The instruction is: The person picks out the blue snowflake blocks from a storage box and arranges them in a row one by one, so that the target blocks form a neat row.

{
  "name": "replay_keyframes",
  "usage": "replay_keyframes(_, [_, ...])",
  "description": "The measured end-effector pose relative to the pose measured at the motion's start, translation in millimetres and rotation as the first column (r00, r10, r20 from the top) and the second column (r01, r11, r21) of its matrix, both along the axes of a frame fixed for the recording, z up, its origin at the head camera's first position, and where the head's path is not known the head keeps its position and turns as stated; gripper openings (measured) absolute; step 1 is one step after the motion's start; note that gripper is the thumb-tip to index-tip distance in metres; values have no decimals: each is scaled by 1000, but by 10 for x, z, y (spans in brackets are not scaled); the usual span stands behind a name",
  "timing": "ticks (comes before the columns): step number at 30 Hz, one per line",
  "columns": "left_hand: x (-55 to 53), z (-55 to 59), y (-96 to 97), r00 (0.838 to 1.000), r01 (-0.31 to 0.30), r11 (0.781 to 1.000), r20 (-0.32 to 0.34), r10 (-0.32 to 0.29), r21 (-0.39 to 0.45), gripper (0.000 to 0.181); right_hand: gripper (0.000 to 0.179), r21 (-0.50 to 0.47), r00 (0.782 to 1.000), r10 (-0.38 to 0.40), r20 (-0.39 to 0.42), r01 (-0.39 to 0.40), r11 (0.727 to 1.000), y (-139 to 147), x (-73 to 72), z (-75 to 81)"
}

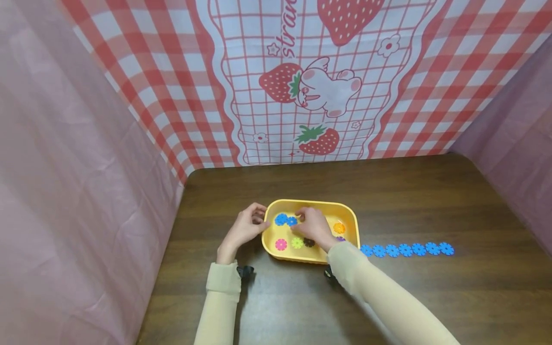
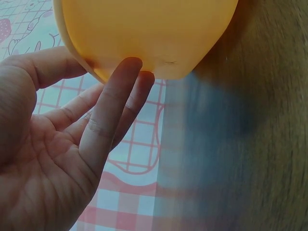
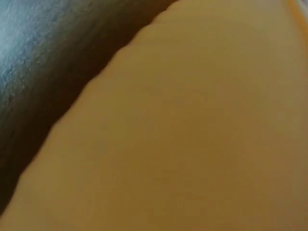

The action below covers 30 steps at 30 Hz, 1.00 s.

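Observation:
A yellow plastic tub stands on the table with toothed plastic discs scattered on its floor. My left hand holds the tub's left end, thumb over the rim and fingers against the outer wall, as the left wrist view shows. Inside the tub, my right hand reaches down beside a blue disc, thumb and index finger spread apart around its edge. Another blue disc lies just left of it. Nearer the front wall are a pink disc, a yellow-green disc and a dark brown disc.
Right of the tub, several blue discs form a row on the brown table. An orange disc and a partly covered purple disc lie at the tub's right end. A strawberry-print cloth hangs behind. The right wrist view shows mostly the tub's outer wall.

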<state>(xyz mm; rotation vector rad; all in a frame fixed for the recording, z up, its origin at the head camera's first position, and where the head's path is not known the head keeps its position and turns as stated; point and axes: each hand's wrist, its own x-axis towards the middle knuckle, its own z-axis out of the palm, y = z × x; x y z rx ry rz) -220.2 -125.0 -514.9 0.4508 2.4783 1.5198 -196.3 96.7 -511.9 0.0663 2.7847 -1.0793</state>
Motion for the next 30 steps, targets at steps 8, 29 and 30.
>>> replay_keyframes(8, [-3,22,12,1000,8,1000,6,-8,5,34,42,125,998,6,-60,1,992,-114,-46,-94])
replay_keyframes(29, [-8,-1,-13,1000,13,1000,-2,-13,4,35,28,217,999,0,-51,11,976,-197,-101,-122])
replay_keyframes(30, [-9,-2,-14,1000,13,1000,0,-13,6,35,28,218,999,2,-51,9,976,-195,-101,-119])
